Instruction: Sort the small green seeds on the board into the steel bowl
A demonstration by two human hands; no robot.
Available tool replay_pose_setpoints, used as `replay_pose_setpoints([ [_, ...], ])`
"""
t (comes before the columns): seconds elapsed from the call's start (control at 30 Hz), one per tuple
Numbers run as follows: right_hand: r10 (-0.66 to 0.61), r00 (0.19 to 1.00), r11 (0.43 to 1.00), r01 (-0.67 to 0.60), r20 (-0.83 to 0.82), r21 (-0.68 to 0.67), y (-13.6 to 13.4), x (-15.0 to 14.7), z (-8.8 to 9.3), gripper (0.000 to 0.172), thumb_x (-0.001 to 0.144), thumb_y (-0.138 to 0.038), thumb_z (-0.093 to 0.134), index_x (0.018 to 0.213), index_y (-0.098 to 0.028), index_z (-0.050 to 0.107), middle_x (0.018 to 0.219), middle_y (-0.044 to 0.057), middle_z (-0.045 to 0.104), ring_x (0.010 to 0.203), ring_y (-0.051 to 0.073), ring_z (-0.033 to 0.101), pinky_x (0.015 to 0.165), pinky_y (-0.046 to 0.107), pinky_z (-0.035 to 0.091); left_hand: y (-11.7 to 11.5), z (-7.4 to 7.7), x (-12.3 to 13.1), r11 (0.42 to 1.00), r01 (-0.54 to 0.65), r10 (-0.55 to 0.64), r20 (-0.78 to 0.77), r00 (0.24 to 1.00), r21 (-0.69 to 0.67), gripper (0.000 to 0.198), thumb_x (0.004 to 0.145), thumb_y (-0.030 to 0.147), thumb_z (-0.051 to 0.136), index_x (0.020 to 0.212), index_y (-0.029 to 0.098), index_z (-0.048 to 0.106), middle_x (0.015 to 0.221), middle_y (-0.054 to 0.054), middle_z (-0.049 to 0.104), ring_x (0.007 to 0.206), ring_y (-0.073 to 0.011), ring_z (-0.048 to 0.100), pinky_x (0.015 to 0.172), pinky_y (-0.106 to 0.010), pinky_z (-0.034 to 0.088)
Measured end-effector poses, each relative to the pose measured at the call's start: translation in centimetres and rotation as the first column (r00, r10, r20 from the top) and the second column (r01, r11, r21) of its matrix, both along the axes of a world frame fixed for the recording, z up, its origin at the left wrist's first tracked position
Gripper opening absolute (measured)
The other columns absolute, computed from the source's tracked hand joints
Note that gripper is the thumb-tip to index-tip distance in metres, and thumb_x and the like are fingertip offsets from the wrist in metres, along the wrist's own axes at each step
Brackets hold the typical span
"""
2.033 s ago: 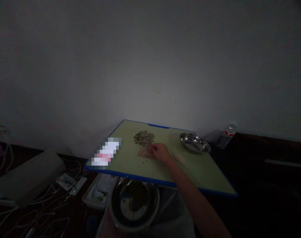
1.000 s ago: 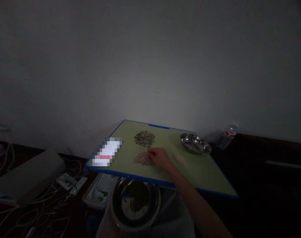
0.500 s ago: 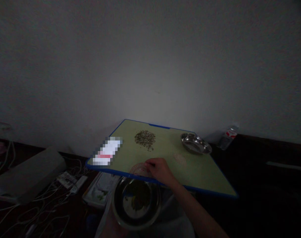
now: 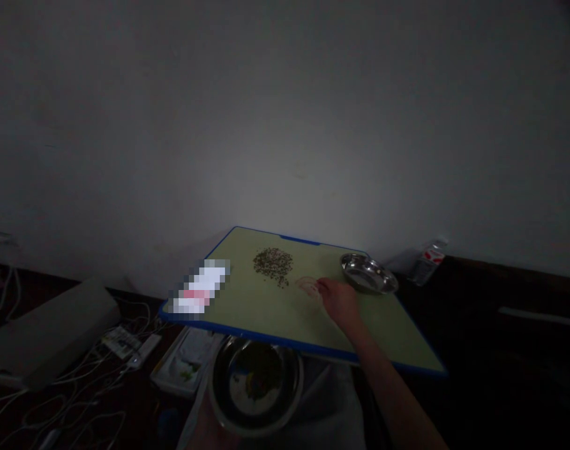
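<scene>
My left hand (image 4: 212, 428), mostly hidden, grips the lower left rim of a steel bowl (image 4: 219, 394) below the board's near edge. A dark greenish heap (image 4: 261, 369) lies inside the bowl. My right hand (image 4: 339, 300) pinches a thin, clear, round plastic piece (image 4: 307, 285), perhaps a lid or shallow dish; its kind is unclear. That piece is over the pale green, blue-edged board (image 4: 266, 312), to the right of a spread of small dark bits like seeds (image 4: 273, 264). Just beyond my right hand, a second steel bowl (image 4: 369, 273) sits at the board's right edge.
A bright, pixelated phone-like rectangle (image 4: 200, 287) lies on the board's left. Below it stands a white tray (image 4: 182, 369). Cables and a power strip (image 4: 144, 350) cover the floor at left, beside a long grey box (image 4: 55, 337). A plastic bottle (image 4: 428, 262) leans by the wall.
My right hand has carried the clear plastic piece from the board's near edge above the bowl to farther right and back over the board. My left hand and bowl have barely moved.
</scene>
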State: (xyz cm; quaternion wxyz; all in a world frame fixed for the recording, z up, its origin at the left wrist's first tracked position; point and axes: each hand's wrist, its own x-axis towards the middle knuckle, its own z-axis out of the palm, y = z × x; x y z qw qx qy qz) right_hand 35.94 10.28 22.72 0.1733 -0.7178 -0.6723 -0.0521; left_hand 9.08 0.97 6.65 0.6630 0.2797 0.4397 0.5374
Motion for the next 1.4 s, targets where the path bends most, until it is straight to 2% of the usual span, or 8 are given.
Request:
replay_pose_setpoints([
  [0.1, -0.006, 0.991, 0.999, 0.010, 0.131, -0.031, 0.2, -0.1, -0.1, 0.033, 0.108, -0.020, 0.049, 0.112, -0.019, 0.082, 0.113, 0.015, 0.083, 0.101, 0.024, 0.079, 0.083, 0.028, 0.052, 0.0, -0.1, -0.8, 0.999, 0.048, -0.046, -0.069, 0.997, 0.023, 0.081, 0.060, 0.100, 0.051, 0.103, 0.038, 0.079, 0.076, -0.011, 0.081, 0.115, -0.0463, 0.075, 0.101, -0.068, 0.059],
  [0.3, 0.049, 0.981, 0.998, -0.040, 0.187, -0.049, 0.3, -1.1, -0.8, 0.032, 0.109, -0.022, 0.048, 0.113, -0.020, 0.080, 0.118, 0.015, 0.081, 0.102, 0.024, 0.078, 0.085, 0.028, 0.052, -0.3, -1.1, -1.7, 0.995, 0.089, -0.087, 0.047, 0.995, -0.038, 0.070, 0.069, 0.093, 0.053, 0.095, 0.034, 0.080, 0.081, -0.012, 0.085, 0.132, -0.0438, 0.067, 0.110, -0.066, 0.055],
  [0.63, 0.113, 0.967, 0.991, -0.092, 0.228, -0.100, 0.5, -2.2, 0.3, 0.035, 0.109, -0.019, 0.045, 0.116, -0.017, 0.079, 0.115, 0.015, 0.081, 0.104, 0.024, 0.077, 0.084, 0.028, 0.051, -0.4, 2.1, -0.9, 0.994, 0.087, -0.075, 0.181, 0.981, -0.060, 0.055, 0.051, 0.092, 0.073, 0.060, 0.038, 0.069, 0.089, -0.010, 0.087, 0.126, -0.0472, 0.071, 0.111, -0.066, 0.055],
  [0.8, 0.136, 0.960, 0.987, -0.109, 0.246, -0.117, 0.1, -2.2, 0.4, 0.035, 0.108, -0.017, 0.045, 0.115, -0.018, 0.079, 0.112, 0.016, 0.081, 0.102, 0.024, 0.077, 0.084, 0.028, 0.051, -0.5, 2.5, -0.9, 0.998, 0.023, -0.027, 0.072, 0.997, 0.051, 0.059, 0.072, 0.089, 0.058, 0.087, 0.036, 0.079, 0.075, -0.011, 0.083, 0.128, -0.0455, 0.070, 0.108, -0.067, 0.057],
  [0.97, 0.156, 0.952, 0.985, -0.130, 0.264, -0.113, -0.4, -2.6, 0.3, 0.036, 0.108, -0.016, 0.044, 0.113, -0.017, 0.079, 0.109, 0.016, 0.081, 0.100, 0.024, 0.077, 0.084, 0.029, 0.052, -0.4, 2.2, -0.8, 0.999, 0.025, -0.026, 0.019, 0.999, 0.048, 0.076, 0.074, 0.090, 0.051, 0.121, 0.036, 0.078, 0.094, -0.013, 0.086, 0.129, -0.0471, 0.069, 0.107, -0.070, 0.057],
  [1.1, 0.179, 0.953, 0.981, -0.153, 0.245, -0.121, -0.4, -3.1, 0.3, 0.033, 0.106, -0.015, 0.046, 0.113, -0.018, 0.079, 0.107, 0.015, 0.081, 0.097, 0.024, 0.077, 0.082, 0.029, 0.052, -0.2, 2.3, -0.5, 0.999, -0.046, 0.045, 0.032, 0.998, 0.025, 0.081, 0.059, 0.092, 0.065, 0.115, 0.038, 0.080, 0.088, -0.011, 0.086, 0.122, -0.0496, 0.072, 0.106, -0.070, 0.057],
  [1.27, 0.184, 0.952, 0.980, -0.157, 0.246, -0.123, -0.4, -3.5, 0.3, 0.034, 0.108, -0.017, 0.045, 0.113, -0.018, 0.078, 0.107, 0.015, 0.081, 0.097, 0.024, 0.076, 0.081, 0.029, 0.051, -0.1, 4.1, 0.3, 0.996, -0.081, 0.079, 0.073, 0.994, 0.025, 0.071, 0.065, 0.090, 0.063, 0.107, 0.037, 0.082, 0.085, -0.010, 0.085, 0.119, -0.0470, 0.074, 0.101, -0.067, 0.061],
  [1.4, 0.184, 0.951, 0.979, -0.156, 0.250, -0.127, -0.3, -4.0, 0.3, 0.035, 0.107, -0.015, 0.044, 0.113, -0.017, 0.078, 0.108, 0.016, 0.081, 0.097, 0.025, 0.076, 0.080, 0.029, 0.050, 0.0, 3.7, 0.4, 0.996, -0.085, 0.083, 0.061, 0.995, 0.034, 0.073, 0.070, 0.091, 0.055, 0.112, 0.036, 0.079, 0.094, -0.009, 0.087, 0.110, -0.0448, 0.077, 0.098, -0.065, 0.063],
])
